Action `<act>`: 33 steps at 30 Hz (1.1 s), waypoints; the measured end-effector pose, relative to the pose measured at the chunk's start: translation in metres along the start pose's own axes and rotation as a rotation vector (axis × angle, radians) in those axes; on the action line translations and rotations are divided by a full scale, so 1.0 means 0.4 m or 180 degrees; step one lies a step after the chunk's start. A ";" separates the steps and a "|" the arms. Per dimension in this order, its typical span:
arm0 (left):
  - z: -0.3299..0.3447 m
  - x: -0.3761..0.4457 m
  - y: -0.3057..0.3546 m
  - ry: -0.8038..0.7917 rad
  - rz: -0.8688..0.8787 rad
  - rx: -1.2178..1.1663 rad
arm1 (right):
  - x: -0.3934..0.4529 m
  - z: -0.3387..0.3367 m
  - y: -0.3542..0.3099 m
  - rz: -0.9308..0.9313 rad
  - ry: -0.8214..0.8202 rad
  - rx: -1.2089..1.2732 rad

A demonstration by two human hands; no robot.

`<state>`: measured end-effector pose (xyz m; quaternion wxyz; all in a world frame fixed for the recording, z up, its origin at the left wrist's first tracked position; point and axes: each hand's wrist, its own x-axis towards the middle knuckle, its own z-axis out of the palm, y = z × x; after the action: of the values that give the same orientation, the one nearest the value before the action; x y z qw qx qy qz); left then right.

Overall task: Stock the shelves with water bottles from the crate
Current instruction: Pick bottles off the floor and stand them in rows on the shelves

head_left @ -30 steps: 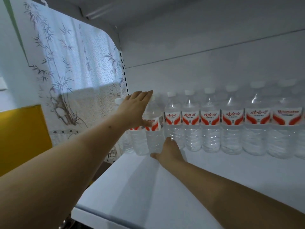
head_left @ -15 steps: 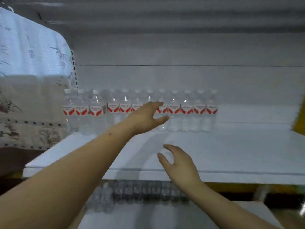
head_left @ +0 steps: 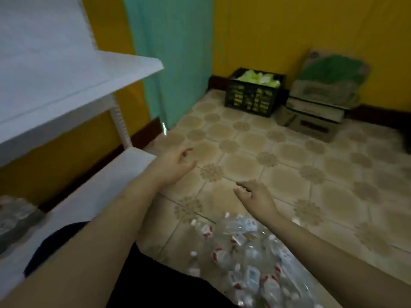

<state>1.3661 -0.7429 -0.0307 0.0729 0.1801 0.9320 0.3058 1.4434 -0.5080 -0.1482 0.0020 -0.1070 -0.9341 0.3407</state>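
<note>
A heap of clear water bottles with red-and-white labels lies low in the view, near my body; the crate under them is not visible. My left hand hangs in the air over the floor, just right of the lower white shelf, fingers loosely curled and holding nothing. My right hand hovers just above the far end of the heap, fingers relaxed and holding nothing. The upper white shelf juts out at the upper left. A few blurred bottles stand on the lower shelf at the far left.
Patterned beige floor tiles stretch ahead. A black crate with green packets stands against the yellow wall, next to stacked cardboard boxes. A teal curtain hangs behind the shelf's end.
The view has swung from the bottle row on the shelf down and right to the floor. Both hands have left the shelf and now hang over the floor and the bottle heap.
</note>
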 end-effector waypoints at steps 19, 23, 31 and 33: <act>0.657 0.025 -0.047 -0.2446 -0.0802 0.0233 | -0.272 0.511 0.583 0.2727 -0.1208 0.0987; 0.665 0.030 -0.058 -0.2493 -0.0943 0.0170 | -0.289 0.632 0.624 0.3138 -0.0539 0.1847; 0.664 0.032 -0.082 -0.2489 -0.1038 0.0223 | -0.303 0.496 0.613 0.3323 -0.1189 0.3768; 0.663 0.029 -0.081 -0.2506 -0.1037 0.0245 | -0.310 0.433 0.595 0.3284 -0.1368 0.4022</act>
<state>1.4111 -0.6185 -0.2630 0.4637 0.1361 0.8601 0.1632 1.5988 -0.4659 -0.4244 -0.2721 -0.4319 -0.3819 0.7704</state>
